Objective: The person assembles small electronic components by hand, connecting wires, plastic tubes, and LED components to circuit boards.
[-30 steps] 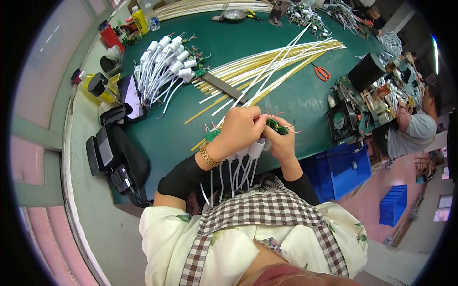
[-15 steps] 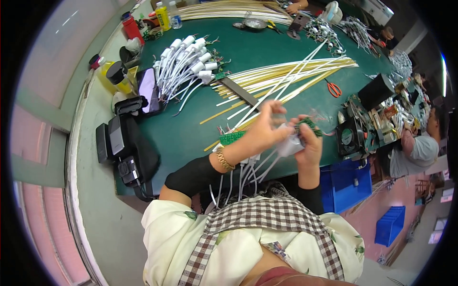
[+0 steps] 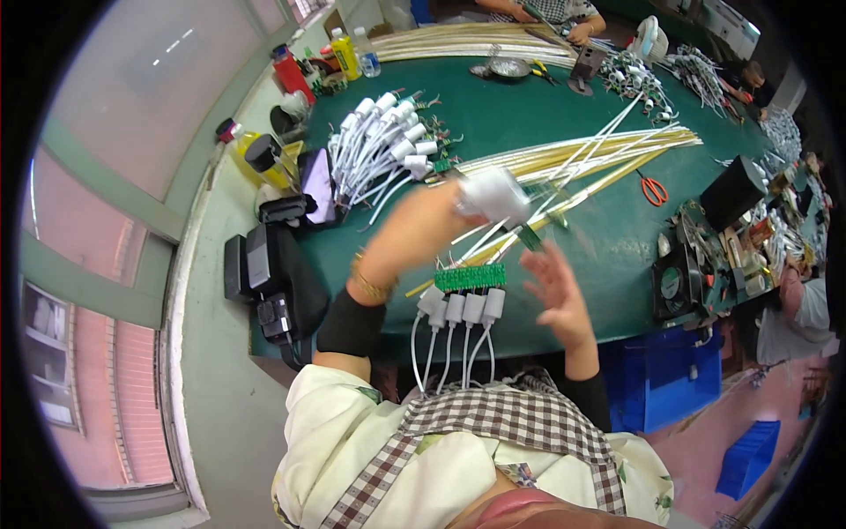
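Left hand fingers clamped on white plug; right hand fingers apart; four plugs on green board.

left hand: grips white connector | right hand: open, beside green board

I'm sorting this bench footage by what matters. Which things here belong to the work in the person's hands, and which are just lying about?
In the work:
- left hand, gripping a white plug piece
- right hand, open and empty
- green circuit strip
- four white plugs hanging from it

Lying about:
- orange scissors
- pile of finished white plugs
- yellow rods
- phone
- black fan
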`<state>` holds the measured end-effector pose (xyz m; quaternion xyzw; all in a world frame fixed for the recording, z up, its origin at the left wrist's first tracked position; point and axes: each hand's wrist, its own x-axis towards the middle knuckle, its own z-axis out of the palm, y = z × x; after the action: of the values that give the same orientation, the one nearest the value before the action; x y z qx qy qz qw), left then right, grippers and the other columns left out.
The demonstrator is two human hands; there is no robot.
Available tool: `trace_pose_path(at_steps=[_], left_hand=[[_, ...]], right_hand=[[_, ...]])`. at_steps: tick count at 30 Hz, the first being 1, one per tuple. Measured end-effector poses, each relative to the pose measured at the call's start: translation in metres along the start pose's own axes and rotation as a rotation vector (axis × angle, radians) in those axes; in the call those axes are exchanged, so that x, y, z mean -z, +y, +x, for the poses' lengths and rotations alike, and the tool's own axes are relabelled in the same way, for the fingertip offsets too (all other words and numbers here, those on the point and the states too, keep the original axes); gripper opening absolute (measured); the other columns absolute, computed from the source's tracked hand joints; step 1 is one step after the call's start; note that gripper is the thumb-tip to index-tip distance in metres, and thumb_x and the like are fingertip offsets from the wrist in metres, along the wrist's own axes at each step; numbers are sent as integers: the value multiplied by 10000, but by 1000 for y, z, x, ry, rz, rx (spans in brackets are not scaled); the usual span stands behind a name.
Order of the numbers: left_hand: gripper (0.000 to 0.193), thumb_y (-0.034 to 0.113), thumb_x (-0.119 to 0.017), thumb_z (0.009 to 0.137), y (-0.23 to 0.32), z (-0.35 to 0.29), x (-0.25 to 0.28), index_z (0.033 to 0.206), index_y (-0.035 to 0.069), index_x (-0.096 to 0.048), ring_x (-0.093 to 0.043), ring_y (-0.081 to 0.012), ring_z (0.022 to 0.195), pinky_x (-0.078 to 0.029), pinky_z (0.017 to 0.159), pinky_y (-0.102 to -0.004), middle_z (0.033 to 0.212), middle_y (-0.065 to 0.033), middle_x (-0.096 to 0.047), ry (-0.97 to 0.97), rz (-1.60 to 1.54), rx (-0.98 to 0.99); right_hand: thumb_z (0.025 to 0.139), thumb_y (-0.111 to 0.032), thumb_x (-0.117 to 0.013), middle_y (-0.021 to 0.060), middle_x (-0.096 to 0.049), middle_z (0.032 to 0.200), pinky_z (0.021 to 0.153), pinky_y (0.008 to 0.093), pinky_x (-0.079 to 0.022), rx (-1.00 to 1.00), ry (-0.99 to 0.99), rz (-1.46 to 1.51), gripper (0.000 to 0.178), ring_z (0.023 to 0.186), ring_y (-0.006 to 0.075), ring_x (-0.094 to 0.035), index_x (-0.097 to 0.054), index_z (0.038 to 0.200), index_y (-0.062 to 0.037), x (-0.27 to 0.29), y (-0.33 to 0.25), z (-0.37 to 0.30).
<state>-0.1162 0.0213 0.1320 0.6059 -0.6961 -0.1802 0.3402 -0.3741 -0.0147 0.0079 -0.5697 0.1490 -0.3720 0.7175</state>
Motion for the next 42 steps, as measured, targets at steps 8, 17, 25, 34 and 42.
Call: trace_pose_path(at_steps=[8,17,25,34,42], left_hand=[[367,150,-503,846,-126,107,101,1183,4,-486,-580,-398,958,-453,799,-448,1016,-241,-599,564,411,263],[790,450,-629,809,-202,92,69,1329,-41,-293,-521,-450,1013,-450,863,-457,1198,-291,-400,388,589,297],[555,360,-619,813,-175,93,59,1185,-14,-447,-444,-420,1099,-398,869,-514,1211,-220,-421,698,799,403],[471,467,-619,794,-73,-2,-24,749,-1,-643,-622,-286,679,-475,630,-371,677,-154,-631,-491,416,385],[335,163,-773,718,-86,-48,-73,940,-13,-594,-542,-81,624,-422,528,-235,691,-38,-582,-212,-399,461]], right_hand=[[810,15,-598,91,-603,1001,741,234,-481,134,268,-287,171,887,140,-592,-623,979,26,-38,46,-10],[843,41,-544,74,-561,996,777,234,-461,112,295,-238,123,893,124,-567,-607,949,30,-28,55,-13],[828,26,-562,76,-571,975,685,221,-471,159,297,-307,111,797,111,-573,-612,928,28,-32,60,-11],[816,21,-547,129,-608,912,695,277,-507,197,392,-720,137,778,208,-624,-591,945,25,-36,51,-8],[836,50,-568,83,-600,950,834,289,-487,137,506,223,302,925,192,-614,-508,1132,37,-29,65,-7]])
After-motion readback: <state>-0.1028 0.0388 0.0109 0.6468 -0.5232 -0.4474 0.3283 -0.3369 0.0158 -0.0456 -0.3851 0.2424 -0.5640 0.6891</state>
